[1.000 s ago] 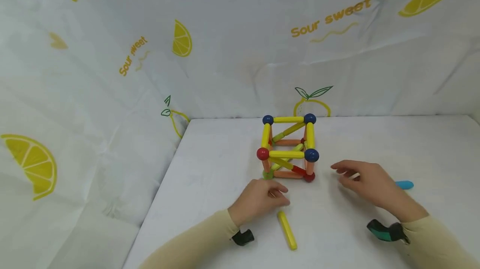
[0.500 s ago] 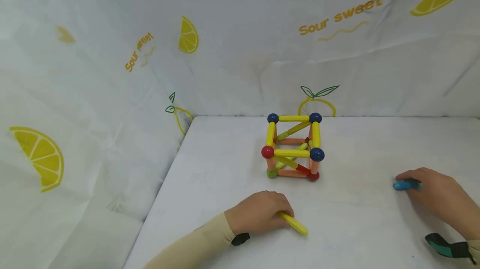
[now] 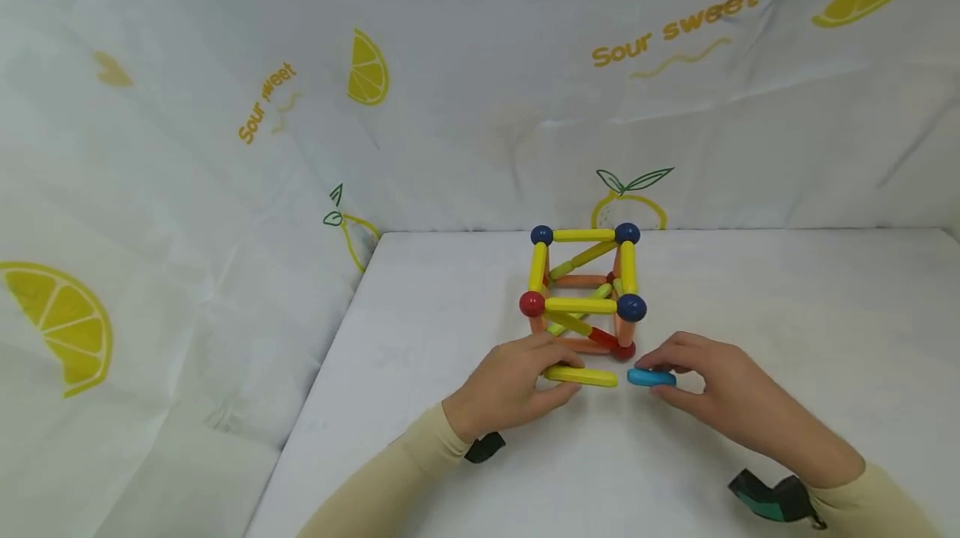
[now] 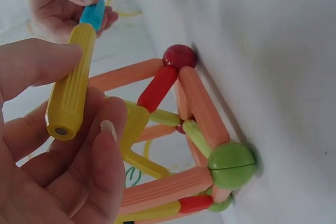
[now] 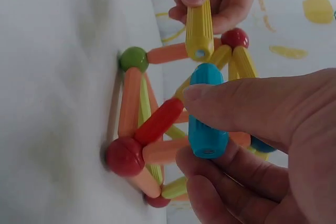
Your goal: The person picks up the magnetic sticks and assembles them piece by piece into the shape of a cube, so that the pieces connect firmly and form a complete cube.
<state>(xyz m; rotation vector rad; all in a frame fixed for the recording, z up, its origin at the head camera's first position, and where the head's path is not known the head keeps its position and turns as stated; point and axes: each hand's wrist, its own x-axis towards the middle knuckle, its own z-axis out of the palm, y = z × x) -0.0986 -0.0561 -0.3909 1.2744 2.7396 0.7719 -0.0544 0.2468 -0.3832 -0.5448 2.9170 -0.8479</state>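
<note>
Between thumb and fingers, my left hand (image 3: pixel 517 384) pinches a long yellow magnetic rod (image 3: pixel 588 376). My right hand (image 3: pixel 720 375) pinches a shorter blue magnetic rod (image 3: pixel 651 377). In the head view the rods point end to end, a narrow gap between them. A metal disc shows in the end of the yellow rod (image 4: pixel 71 87) in the left wrist view, and another in the end of the blue rod (image 5: pixel 207 114) in the right wrist view. Just behind both hands stands a cube frame (image 3: pixel 581 305) of magnetic rods and balls, its lower front left corner hidden by my left hand.
The frame has blue and red balls on top, a red ball (image 3: pixel 622 349) at the lower front right and a green ball (image 4: pixel 231 165) at the lower front left. A white table (image 3: pixel 420 313) lies beneath, with a lemon-print cloth (image 3: pixel 465 104) behind and left.
My left hand picked up the yellow rod and raised it toward the frame, turning it level. My right hand reached right, took the blue rod and brought it left beside the yellow one.
</note>
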